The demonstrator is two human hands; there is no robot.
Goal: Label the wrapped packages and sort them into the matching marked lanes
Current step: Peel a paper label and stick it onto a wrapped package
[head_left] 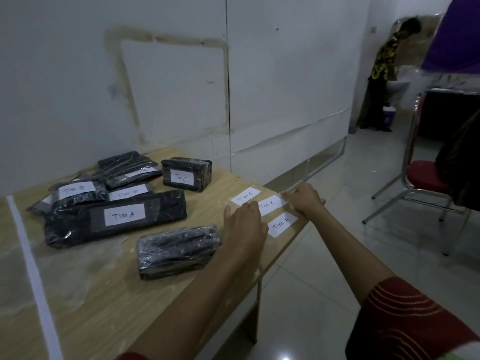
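**Next label coming off the table corner**

Near: unlabelled package [179,252] lies bare, likely waiting for its label. Just right, left hand [245,224] has fingertips on the middle Tim A label [270,204], grip unclear. Right hand [304,201] pinches its right end, probably peeling. Far left: labelled packages [122,216] piled. No bins, only white lane tape [28,255].

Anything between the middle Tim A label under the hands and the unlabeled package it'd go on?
Nothing visible apart from the left hand itself. The unlabeled package lies just beside it on the table, with no other package in the gap. The right hand is at the Tim A label's other end.
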